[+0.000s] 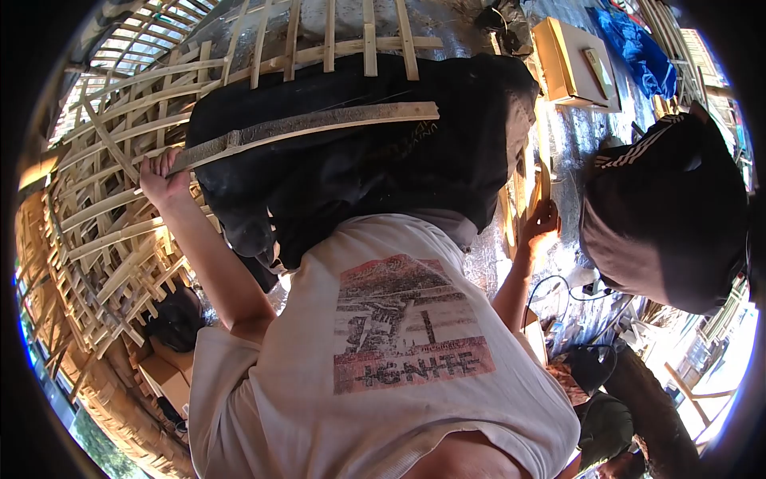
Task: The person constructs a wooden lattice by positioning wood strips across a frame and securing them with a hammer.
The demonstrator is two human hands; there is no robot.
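My left hand (pixel 165 180) is closed around one end of a long split bamboo strip (pixel 311 124). The strip stretches to the right across the dark cloth (pixel 343 176) over my lap, its far end free. To the right of my lap, my right hand (pixel 542 225) is low, fingers curled round a narrow tan piece that looks like a bamboo strip (pixel 544 188). Bright light and shadow partly obscure that grip. A slatted bamboo frame (pixel 369 36) reaches the far edge of the dark cloth.
Woven bamboo lattices (pixel 112 231) are stacked at left. A cardboard box (pixel 568 68) and a blue plastic sheet (pixel 638 52) lie at the upper right. A person in dark clothes (pixel 662 215) is close on my right. Black cable (pixel 550 279) loops below my right hand.
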